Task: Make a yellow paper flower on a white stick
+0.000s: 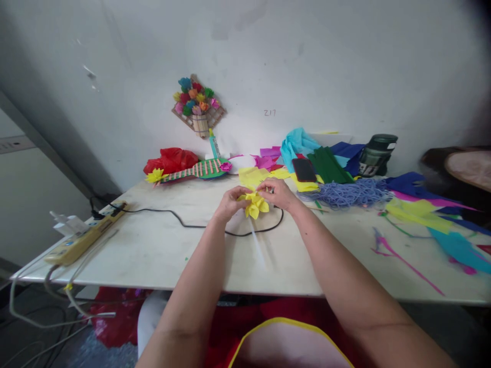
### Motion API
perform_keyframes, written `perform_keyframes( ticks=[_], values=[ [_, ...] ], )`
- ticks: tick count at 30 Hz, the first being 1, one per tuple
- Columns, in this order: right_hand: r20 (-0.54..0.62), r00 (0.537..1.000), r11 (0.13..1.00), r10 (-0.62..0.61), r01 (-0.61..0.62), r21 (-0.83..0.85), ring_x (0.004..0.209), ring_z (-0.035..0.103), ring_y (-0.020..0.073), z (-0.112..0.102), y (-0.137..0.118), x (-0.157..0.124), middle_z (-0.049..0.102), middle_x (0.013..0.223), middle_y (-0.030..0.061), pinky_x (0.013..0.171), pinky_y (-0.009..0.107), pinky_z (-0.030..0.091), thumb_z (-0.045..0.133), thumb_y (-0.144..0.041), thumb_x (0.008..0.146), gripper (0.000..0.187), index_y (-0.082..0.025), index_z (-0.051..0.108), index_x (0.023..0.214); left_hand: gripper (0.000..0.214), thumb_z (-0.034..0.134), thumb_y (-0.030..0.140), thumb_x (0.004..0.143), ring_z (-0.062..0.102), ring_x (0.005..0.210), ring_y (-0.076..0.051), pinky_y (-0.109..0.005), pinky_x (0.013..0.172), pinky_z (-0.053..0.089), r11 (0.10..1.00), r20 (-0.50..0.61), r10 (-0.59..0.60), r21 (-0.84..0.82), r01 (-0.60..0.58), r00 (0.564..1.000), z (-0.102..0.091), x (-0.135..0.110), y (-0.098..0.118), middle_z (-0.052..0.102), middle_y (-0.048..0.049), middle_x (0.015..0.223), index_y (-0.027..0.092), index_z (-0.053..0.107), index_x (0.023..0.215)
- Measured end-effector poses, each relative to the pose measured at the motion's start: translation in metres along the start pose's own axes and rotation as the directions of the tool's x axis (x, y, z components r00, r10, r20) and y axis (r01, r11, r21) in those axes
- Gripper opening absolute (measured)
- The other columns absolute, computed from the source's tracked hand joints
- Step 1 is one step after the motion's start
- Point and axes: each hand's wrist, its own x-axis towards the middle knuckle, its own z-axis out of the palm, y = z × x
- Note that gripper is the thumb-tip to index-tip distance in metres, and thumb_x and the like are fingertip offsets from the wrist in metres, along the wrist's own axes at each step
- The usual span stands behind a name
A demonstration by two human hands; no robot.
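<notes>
Yellow many-petalled flower [256,207] stands above the middle of the pale tabletop [153,255], with a translucent white rod [258,248] slanting from below it toward the person. The left hand [231,202] pinches its left petals between thumb and fingers; the right hand [279,192] has bent fingertips at its upper right edge, though whether they grip cannot be told. Beyond lie a tangled heap of blue-violet yarn [345,193], a black phone [304,169] and a green guitar-shaped ornament [210,168]. Farthest, a diamond-shaped lattice with colourful flowers [195,97] hangs on the wall [326,66].
</notes>
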Motion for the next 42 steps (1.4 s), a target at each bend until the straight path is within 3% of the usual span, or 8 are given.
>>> perform_keyframes(
  ticks=[11,17,42],
  values=[
    [0.025,0.999,0.995,0.024,-0.022,-0.094,0.066,0.054,0.0143,0.0012,-0.0030,0.0008,0.064,0.067,0.0021,0.065,0.027,0.037,0.058,-0.014,0.067,0.013,-0.018,0.070,0.070,0.028,0.074,0.020,0.054,0.056,0.069,-0.012,-0.023,0.064,0.044,0.995,-0.027,0.049,0.090,-0.046,0.998,0.0009,0.0020,-0.0033,0.063,-0.0013,0.078,0.014,0.064,0.080],
    [-0.018,1.000,0.992,0.002,-0.004,-0.128,0.066,0.054,0.0143,0.0023,-0.0037,0.0002,0.065,0.069,0.0022,0.067,0.028,0.036,0.057,-0.013,0.067,0.013,-0.018,0.069,0.069,0.029,0.074,0.020,0.055,0.054,0.066,-0.011,-0.022,0.060,0.043,0.995,-0.044,0.043,0.086,-0.039,0.998,-0.0002,0.0036,-0.0058,0.062,-0.0011,0.079,0.014,0.064,0.082],
    [0.036,0.995,0.976,0.092,-0.083,-0.199,0.066,0.053,0.0146,0.0047,-0.0102,0.0000,0.066,0.073,0.0019,0.073,0.030,0.034,0.058,-0.014,0.066,0.017,-0.016,0.068,0.080,0.029,0.074,0.021,0.054,0.055,0.065,-0.010,-0.023,0.060,0.045,0.995,-0.054,0.057,0.081,-0.052,0.997,0.0012,0.0031,-0.0042,0.062,-0.0017,0.078,0.015,0.063,0.081]
  ],
)
